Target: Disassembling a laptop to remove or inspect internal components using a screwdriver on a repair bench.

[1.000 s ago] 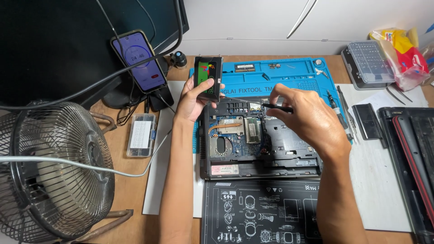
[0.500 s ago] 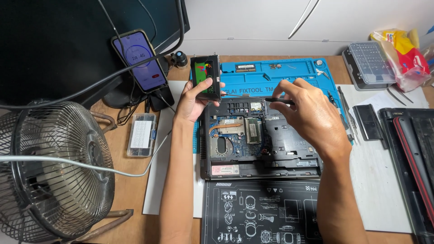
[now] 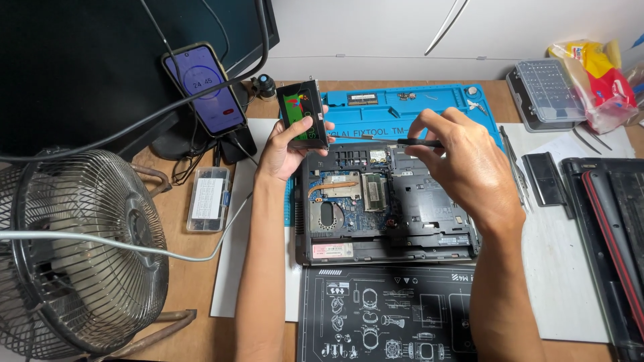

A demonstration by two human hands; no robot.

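Your right hand (image 3: 463, 161) hides the rear end of the dark tool (image 3: 419, 143) and part of the opened laptop (image 3: 386, 204), while the fan (image 3: 80, 248) at lower left and the black case (image 3: 614, 234) at right run off the frame.

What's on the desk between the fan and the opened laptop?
Head view: a small clear plastic case on the wood, then the white sheet crossed by the left forearm. The fan and laptop stand apart.
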